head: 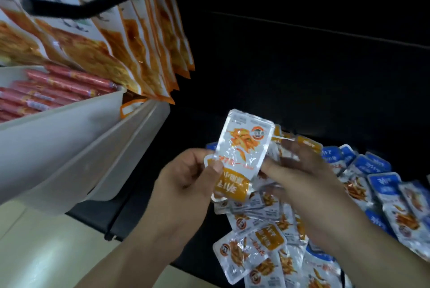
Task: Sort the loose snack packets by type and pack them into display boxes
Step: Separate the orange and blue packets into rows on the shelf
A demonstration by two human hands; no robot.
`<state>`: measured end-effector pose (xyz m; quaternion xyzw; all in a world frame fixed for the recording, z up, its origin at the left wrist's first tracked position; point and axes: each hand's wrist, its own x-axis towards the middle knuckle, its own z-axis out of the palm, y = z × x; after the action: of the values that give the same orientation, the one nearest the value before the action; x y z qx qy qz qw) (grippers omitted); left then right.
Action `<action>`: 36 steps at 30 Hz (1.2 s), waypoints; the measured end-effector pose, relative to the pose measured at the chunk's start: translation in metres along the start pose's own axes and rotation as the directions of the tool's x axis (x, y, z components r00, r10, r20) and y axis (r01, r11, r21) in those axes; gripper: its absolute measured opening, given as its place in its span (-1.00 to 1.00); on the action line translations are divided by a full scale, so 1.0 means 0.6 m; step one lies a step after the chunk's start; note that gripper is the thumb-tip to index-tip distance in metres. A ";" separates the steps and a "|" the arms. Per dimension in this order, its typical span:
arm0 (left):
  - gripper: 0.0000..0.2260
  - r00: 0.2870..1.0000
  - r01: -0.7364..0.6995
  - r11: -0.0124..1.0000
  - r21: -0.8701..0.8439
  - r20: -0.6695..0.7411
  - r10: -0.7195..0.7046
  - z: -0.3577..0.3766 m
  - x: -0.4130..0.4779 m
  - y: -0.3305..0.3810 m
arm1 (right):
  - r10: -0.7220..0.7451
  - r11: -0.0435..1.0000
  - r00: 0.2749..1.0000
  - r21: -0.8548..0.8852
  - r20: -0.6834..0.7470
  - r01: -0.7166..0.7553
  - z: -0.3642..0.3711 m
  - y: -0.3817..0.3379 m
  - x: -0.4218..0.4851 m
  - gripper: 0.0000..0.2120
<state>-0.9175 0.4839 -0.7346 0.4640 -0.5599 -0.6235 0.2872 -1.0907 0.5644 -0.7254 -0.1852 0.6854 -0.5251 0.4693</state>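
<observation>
Dark surface (290,78) beside white shelf bin (69,148) | my left hand (186,178) pinches a few orange packets (242,148) held upright | my right hand (307,176) touches their edge, grip unclear | loose pile (256,241) beneath, blue packets (377,171) rightward | judged early: nothing boxed in view.

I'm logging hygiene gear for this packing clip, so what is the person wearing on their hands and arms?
Nothing that shows. The left hand and right hand are bare, with no gloves. No sleeve, watch or bracelet appears down to the picture's edge. No ring shows either, though the right hand is motion-blurred, so a thin one cannot be ruled out.
</observation>
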 end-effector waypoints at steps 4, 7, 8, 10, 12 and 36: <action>-0.93 0.991 0.131 0.989 -0.069 -0.012 -0.132 0.023 -0.005 -0.018 | 0.097 0.933 0.990 0.336 0.103 -0.126 -0.025 0.008 -0.008 -0.76; -0.86 0.981 0.196 0.975 -0.105 0.027 -0.194 0.032 -0.013 -0.020 | 0.059 0.939 0.991 0.331 0.118 -0.096 -0.040 0.012 -0.016 -0.74; -0.85 0.979 0.203 0.972 -0.122 0.029 -0.201 0.036 -0.015 -0.020 | 0.046 0.941 0.992 0.327 0.115 -0.081 -0.042 0.014 -0.020 -0.71; -0.84 0.980 0.199 0.968 -0.155 0.012 -0.200 0.044 -0.017 -0.021 | 0.019 0.939 0.992 0.338 0.126 -0.061 -0.043 0.019 -0.027 -0.61; -0.81 0.978 0.207 0.956 -0.206 0.021 -0.208 0.051 -0.020 -0.024 | 0.007 0.954 0.995 0.298 0.104 -0.038 -0.037 0.031 -0.034 -0.56; -0.83 0.996 0.040 0.998 0.044 0.072 -0.043 0.019 0.003 -0.007 | -0.198 0.959 0.969 -0.233 -0.149 0.160 -0.112 0.010 -0.035 -0.72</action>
<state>-0.9276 0.4880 -0.7399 0.4584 -0.5735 -0.6338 0.2434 -1.1352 0.6189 -0.7211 -0.2516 0.7571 -0.5006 0.3360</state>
